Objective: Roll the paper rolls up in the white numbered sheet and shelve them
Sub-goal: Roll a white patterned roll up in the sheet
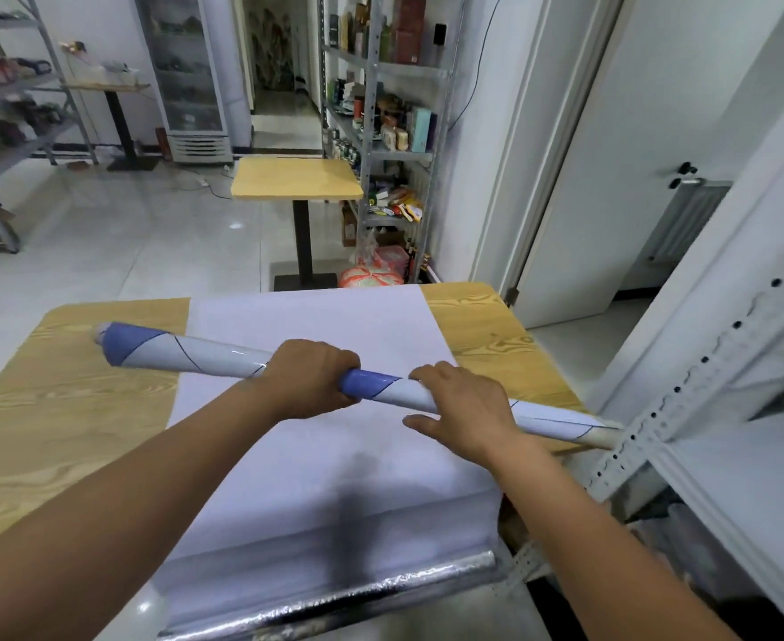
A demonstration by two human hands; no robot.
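Note:
A long paper roll [210, 353], white with blue patches and thin dark lines, lies slantwise across a white sheet [325, 474] spread on the wooden table [71, 409]. My left hand [309, 379] grips the roll near its middle, fingers curled over it. Just to the right, my right hand [466, 411] rests on the roll with its fingers spread over the top. The roll's right end [603, 434] reaches the grey shelf upright. A shiny silver roll [334, 599] sits at the sheet's near edge.
A grey metal shelf frame [658, 423] with holes stands close on the right. A small wooden table [295, 182] and stocked shelves [395, 131] stand further back. A door [612, 178] is at the right; more shelving [6, 108] is at the far left.

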